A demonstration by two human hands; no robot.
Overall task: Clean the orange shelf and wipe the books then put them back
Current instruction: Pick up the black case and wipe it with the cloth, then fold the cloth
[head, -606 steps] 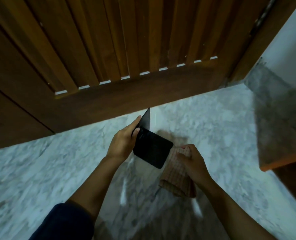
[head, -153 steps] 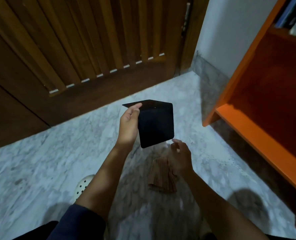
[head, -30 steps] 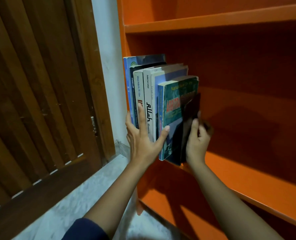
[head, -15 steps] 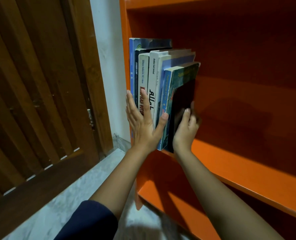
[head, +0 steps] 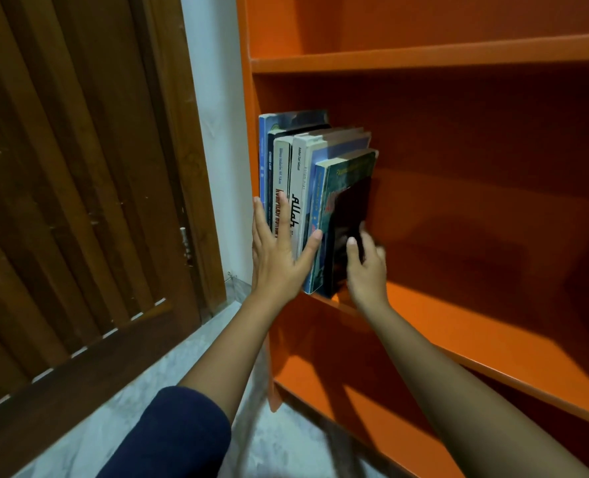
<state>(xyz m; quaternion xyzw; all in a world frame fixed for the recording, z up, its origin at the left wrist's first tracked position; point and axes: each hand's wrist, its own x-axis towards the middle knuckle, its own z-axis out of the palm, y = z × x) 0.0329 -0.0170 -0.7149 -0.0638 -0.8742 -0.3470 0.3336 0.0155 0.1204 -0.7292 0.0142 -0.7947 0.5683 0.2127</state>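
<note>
The orange shelf (head: 493, 326) shows three compartments. The middle one holds a row of books (head: 300, 174) (six spines by my count), upright at its 9 o'clock end. The left hand (head: 275, 260) lies flat against the spines, fingers straight. The right hand (head: 367, 270) curls round a flat black piece (head: 350, 208) — just one — at the row's 3 o'clock side.

The black bookend (head: 350, 215) now stands on the orange shelf (head: 475, 326) against the books (head: 298, 167); cloth gone.
</note>
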